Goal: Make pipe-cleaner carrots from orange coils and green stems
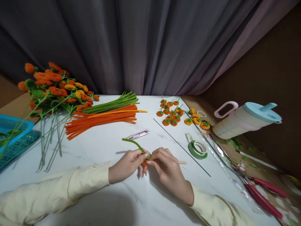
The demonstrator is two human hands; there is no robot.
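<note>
My left hand pinches a small orange pipe-cleaner ball, most of it hidden by the fingers. A green pipe cleaner rises from it and curves away to the upper left. My right hand closes its thumb and fingers on the green top of the same piece, against the left fingertips. Just beyond the hands lie thread snips with a pink handle. A pale thin stick sticks out from behind my right hand.
Green pipe cleaners and orange ones lie behind. Left are orange flowers and a blue basket. Right are small orange balls, tape rolls, a dark wire, a tumbler and red-handled pliers.
</note>
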